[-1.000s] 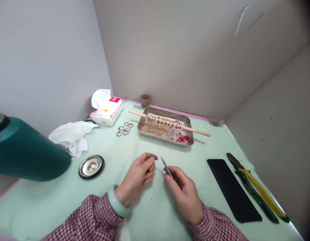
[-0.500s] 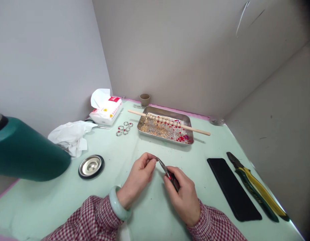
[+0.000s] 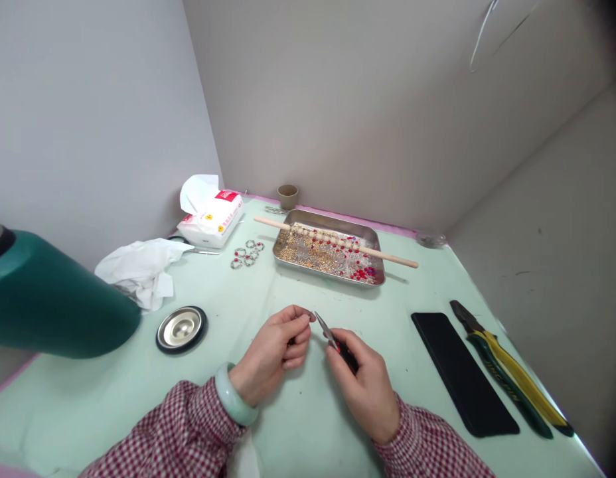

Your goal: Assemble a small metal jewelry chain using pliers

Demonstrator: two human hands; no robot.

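Gripping pointed pliers (image 3: 326, 330) in right hand (image 3: 365, 382), pinching tiny, indistinct piece (image 3: 312, 317) in left hand (image 3: 274, 346); narrowed earlier gap between them, apparently working piece.

Dowel (image 3: 378, 253) across tray (image 3: 328, 274), beyond hands (image 3: 275, 348).

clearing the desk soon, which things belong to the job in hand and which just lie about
Likely the job: pointed tool in right hand, bead tray, wooden stick, beaded rings

Probably just lying about: green bottle, round lid, tissue pack, cup; pliers unsure
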